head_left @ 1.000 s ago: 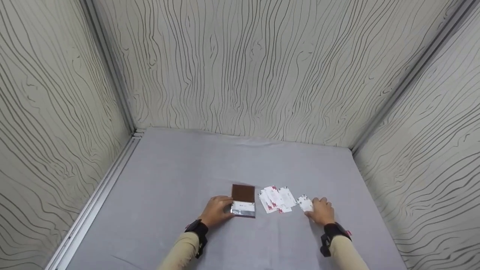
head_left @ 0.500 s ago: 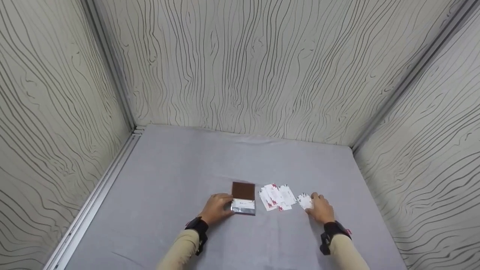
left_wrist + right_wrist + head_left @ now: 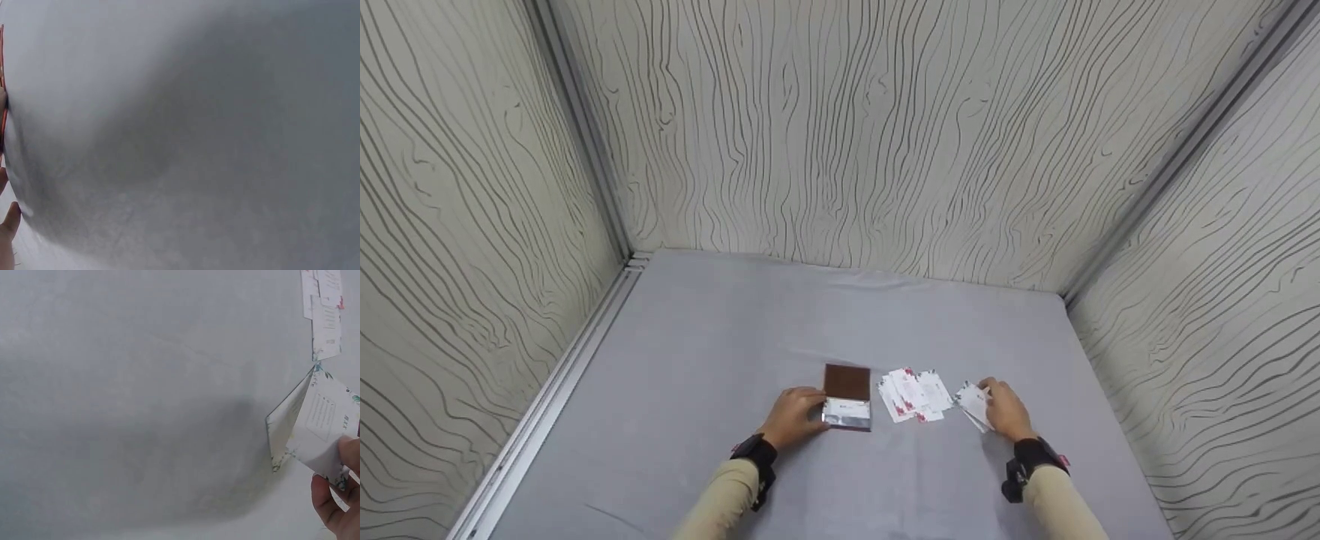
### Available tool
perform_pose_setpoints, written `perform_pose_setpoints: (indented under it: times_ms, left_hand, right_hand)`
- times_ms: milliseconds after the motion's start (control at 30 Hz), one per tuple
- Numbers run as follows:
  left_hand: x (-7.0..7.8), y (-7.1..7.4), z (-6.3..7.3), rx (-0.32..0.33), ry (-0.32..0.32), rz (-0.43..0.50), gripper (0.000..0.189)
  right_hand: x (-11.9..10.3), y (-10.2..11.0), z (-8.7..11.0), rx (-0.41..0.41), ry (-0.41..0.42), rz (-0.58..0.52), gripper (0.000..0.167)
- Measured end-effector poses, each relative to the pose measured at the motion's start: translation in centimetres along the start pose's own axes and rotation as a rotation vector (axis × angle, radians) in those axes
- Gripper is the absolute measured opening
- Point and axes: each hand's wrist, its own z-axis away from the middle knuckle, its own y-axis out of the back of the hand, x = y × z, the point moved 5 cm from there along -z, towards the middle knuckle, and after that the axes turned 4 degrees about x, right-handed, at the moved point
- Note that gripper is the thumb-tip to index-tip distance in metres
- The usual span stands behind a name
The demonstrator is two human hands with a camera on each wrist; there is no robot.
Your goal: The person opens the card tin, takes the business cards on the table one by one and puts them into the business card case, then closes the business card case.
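Picking up, it seems

From the pile (image 3: 913,395), the open case (image 3: 847,382) is at nine o'clock, held by the left hand (image 3: 795,417); a card (image 3: 322,417) is pinched at three o'clock by the right hand (image 3: 1008,411). Next, a steady lift seems needed.

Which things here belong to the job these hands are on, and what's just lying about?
Probably the job:
open brown card holder, left hand at its edge
white cards, the top one pinched by the right hand
spread-out cards between

Just surroundings:
grey cloth
patterned walls
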Motion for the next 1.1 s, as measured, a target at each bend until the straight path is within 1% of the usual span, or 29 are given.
perform_pose_setpoints:
  times_ms: [100,233,333,533,767,967,1100]
  left_hand:
    - [0.0,0.0,0.0,-0.004,0.007,-0.003,0.048]
    - [0.0,0.0,0.0,0.005,0.0,-0.002,0.048]
    - [0.1,0.1,-0.1,0.012,-0.008,0.006,0.048]
    - [0.2,0.2,-0.2,0.004,-0.008,0.015,0.048]
    - [0.2,0.3,0.0,0.025,-0.026,0.001,0.046]
    - [-0.1,0.0,0.0,0.04,-0.041,-0.007,0.044]
    - [-0.2,-0.1,-0.1,0.041,-0.031,0.006,0.043]
  right_hand:
    - [-0.5,0.2,-0.4,0.016,0.001,-0.016,0.029]
    - [-1.3,0.2,-0.9,0.031,0.01,-0.036,0.029]
    - [-2.3,0.0,-1.3,0.047,0.042,-0.062,0.028]
    - [-4.4,-0.8,-1.9,0.075,0.105,-0.151,0.022]
    - [-6.6,-2.2,-2.5,0.053,0.147,-0.202,0.016]
    - [-8.8,-3.1,-2.7,0.048,0.249,-0.209,0.018]
    - [-10.4,-3.9,-2.8,0.039,0.325,-0.207,0.021]
